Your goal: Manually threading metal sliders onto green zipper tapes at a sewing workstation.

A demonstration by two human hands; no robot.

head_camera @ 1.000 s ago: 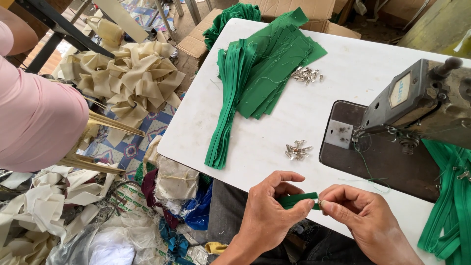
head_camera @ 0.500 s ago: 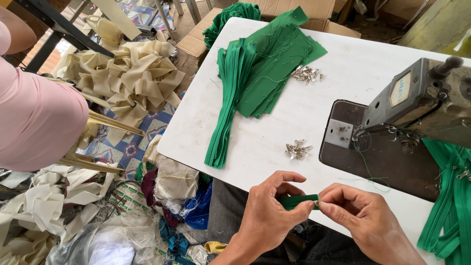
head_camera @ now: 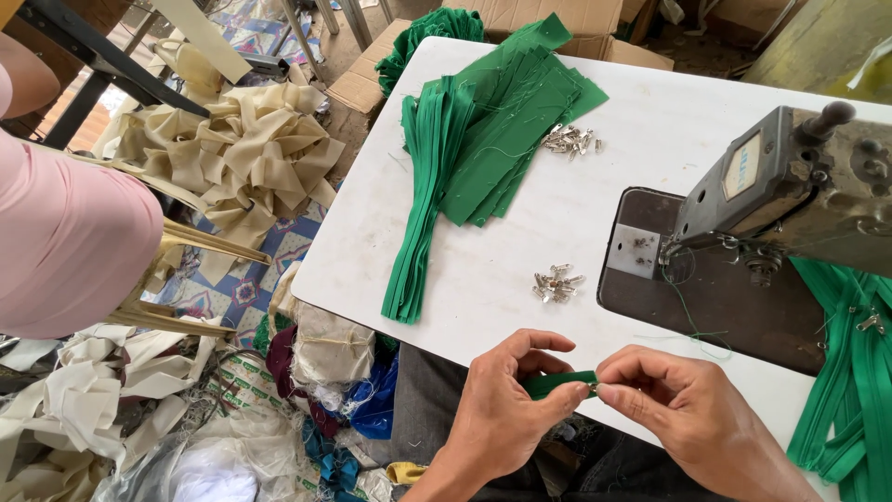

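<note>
My left hand (head_camera: 506, 409) pinches a short green zipper strip (head_camera: 557, 383) at the near edge of the white table (head_camera: 650, 121). My right hand (head_camera: 683, 409) nips its end at three o'clock, fingertips closed on something small I cannot make out. Metal sliders (head_camera: 556, 284) lie at twelve o'clock within easy reach, green zipper lengths (head_camera: 427, 195) at eleven, the sewing machine (head_camera: 799, 195) at one.

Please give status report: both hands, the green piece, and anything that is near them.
Left hand and right hand both pinch green zipper strip at table edge. Small pile of metal sliders just beyond. Sewing machine to right, nothing blocking.
</note>
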